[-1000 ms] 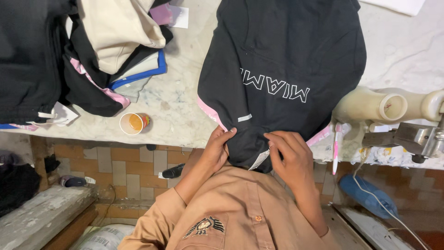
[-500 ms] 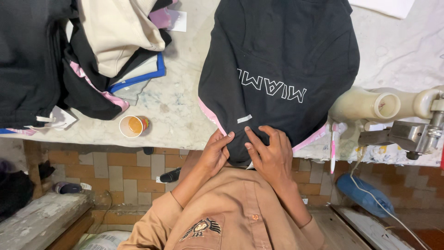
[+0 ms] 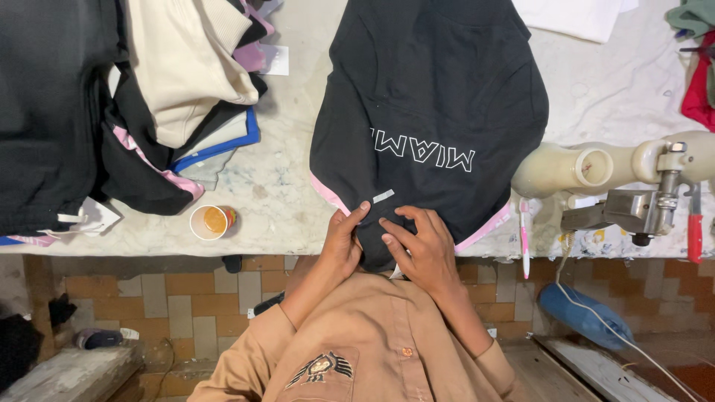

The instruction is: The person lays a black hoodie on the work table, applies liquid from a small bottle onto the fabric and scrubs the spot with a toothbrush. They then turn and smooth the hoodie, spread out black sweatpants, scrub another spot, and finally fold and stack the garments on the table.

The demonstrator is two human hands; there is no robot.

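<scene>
A black garment [image 3: 432, 89] with white outlined lettering and pink edging lies spread on the worn white table [image 3: 283, 179], its near end hanging over the front edge. A small white tag [image 3: 383, 196] sits on the fabric close to that edge. My left hand [image 3: 342, 242] grips the garment's near edge, thumb pointing up at the tag. My right hand [image 3: 421, 249] rests beside it, fingers curled into the black fabric just below the tag. The two hands are almost touching. My tan shirt fills the bottom of the view.
A heap of black, cream and blue-trimmed clothes [image 3: 112, 104] covers the table's left. A small cup of orange liquid [image 3: 209, 221] stands near the front edge. A cream sewing machine [image 3: 603, 167] and a red-handled tool [image 3: 694, 231] are at the right. A blue object [image 3: 581, 313] lies on the floor.
My right hand has slid up and left on the black fabric, closer to the tag and to my left hand. My left hand stays on the garment's edge.
</scene>
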